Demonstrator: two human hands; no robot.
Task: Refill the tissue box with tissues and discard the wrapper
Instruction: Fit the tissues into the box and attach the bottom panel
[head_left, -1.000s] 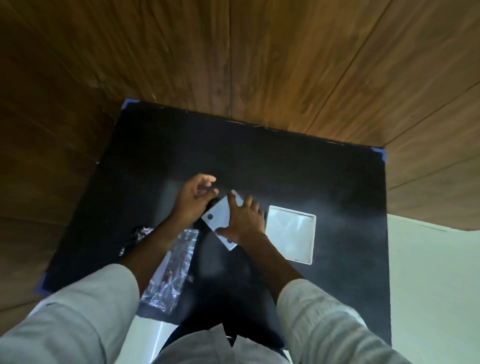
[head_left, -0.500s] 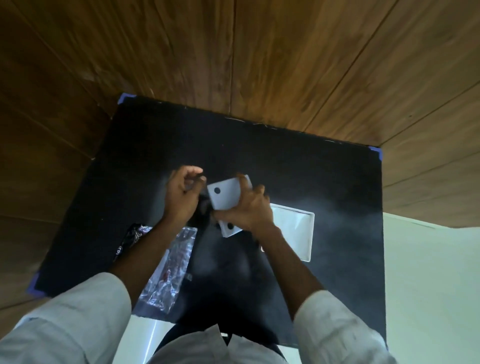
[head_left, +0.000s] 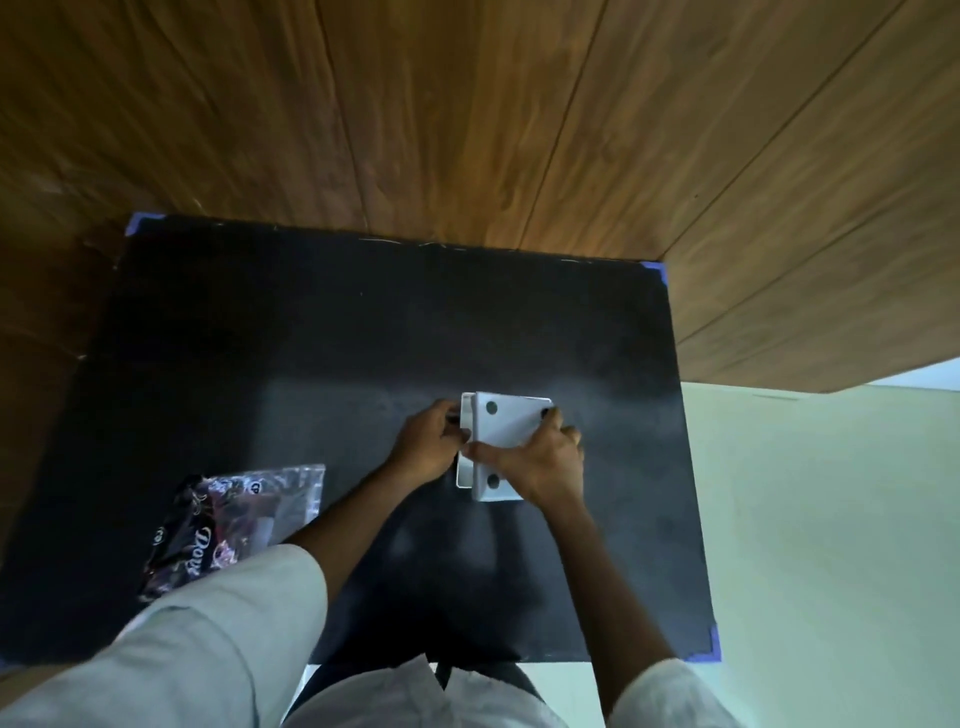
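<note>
The white tissue box (head_left: 464, 470) sits on the black mat right of centre, only its left rim showing. A white base panel (head_left: 506, 423) with round dark dots lies over it, slightly tilted. My right hand (head_left: 537, 462) grips this panel from the near right, thumb on its left edge. My left hand (head_left: 426, 447) pinches the left side of the box and panel. The crumpled clear and dark printed wrapper (head_left: 234, 519) lies on the mat to the near left, apart from both hands. No tissues are visible; the box's inside is hidden.
The black mat (head_left: 311, 364) is taped with blue tape at its corners onto a wooden floor (head_left: 467, 130). A pale green surface (head_left: 831, 519) borders the mat on the right. My pale sleeves fill the bottom of the view.
My right hand carried the dotted panel to the right and set it over the white box. My left hand followed to the box's left edge. The view shifted left.
</note>
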